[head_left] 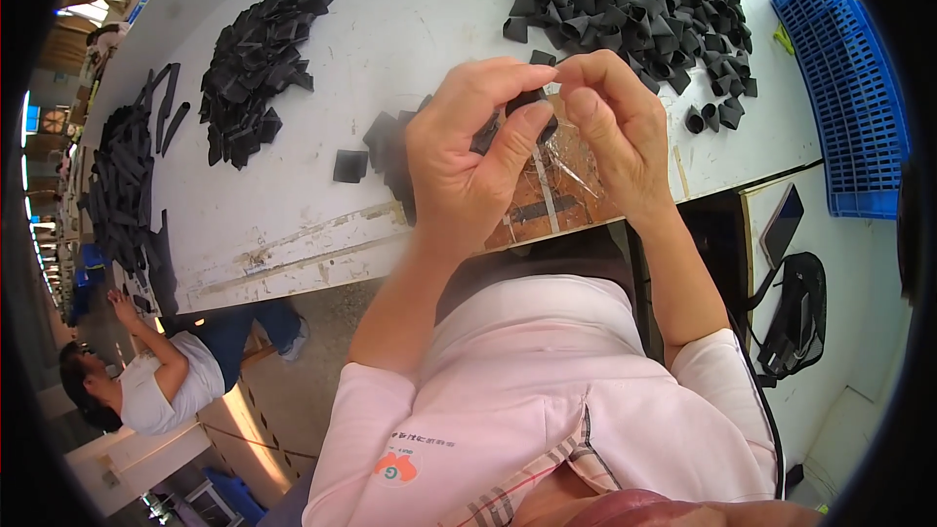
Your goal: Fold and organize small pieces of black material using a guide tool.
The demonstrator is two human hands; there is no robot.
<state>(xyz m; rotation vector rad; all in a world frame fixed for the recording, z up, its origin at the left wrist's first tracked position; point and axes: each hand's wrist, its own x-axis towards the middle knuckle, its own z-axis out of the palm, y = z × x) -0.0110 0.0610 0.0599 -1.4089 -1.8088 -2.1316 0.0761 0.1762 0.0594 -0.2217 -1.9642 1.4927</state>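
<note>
My left hand (464, 146) pinches a small black piece (549, 129) between thumb and fingers; the piece looks curled, and the fingers cover much of it. Close on the right, my right hand (622, 137) has its fingers bent inward. Its index fingertip meets my left fingertips just above the piece, and whatever it grips is hidden. Under both hands lies a worn brown board (576, 205) at the table's near edge. Flat black squares (349, 166) lie left of my left hand, some partly behind it. Beyond my hands is a large heap of black cone-shaped pieces (625, 0).
On the white table (390, 20), a pile of flat black pieces (256, 73) and a heap of black strips (125, 176) lie to the left. A blue plastic basket (849, 88) stands at the right, near a black mesh bag (795, 317). Another person (161, 381) sits at far left.
</note>
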